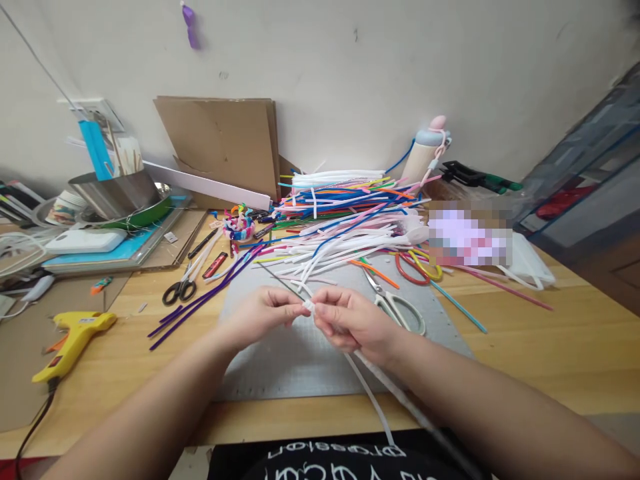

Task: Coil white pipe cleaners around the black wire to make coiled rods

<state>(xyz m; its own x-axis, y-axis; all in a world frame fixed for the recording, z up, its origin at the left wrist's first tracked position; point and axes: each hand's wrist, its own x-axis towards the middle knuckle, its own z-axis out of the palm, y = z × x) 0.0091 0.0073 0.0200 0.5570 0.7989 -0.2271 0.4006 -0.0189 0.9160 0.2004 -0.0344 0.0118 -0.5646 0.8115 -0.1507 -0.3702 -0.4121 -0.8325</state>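
My left hand [273,312] and my right hand [353,321] meet over the grey cutting mat [280,373]. Both are closed in a pinch at a small white coil of pipe cleaner [309,306]. Long white ends [373,393] of it trail from under my right hand towards my lap. A thin dark green stem [280,279] slants up and left from the coil; its lower end is hidden by the fingers. Just right of my right hand lie pale-handled scissors [406,312], open a little. Purple pipe cleaners [205,297] lie to the left.
A heap of coloured pipe cleaners [345,210] covers the mat's far side. At left are a yellow glue gun [75,337], black scissors [180,291] and a metal pot [115,193]. Cardboard [220,147] leans on the wall, and a bottle [424,157] stands behind the heap.
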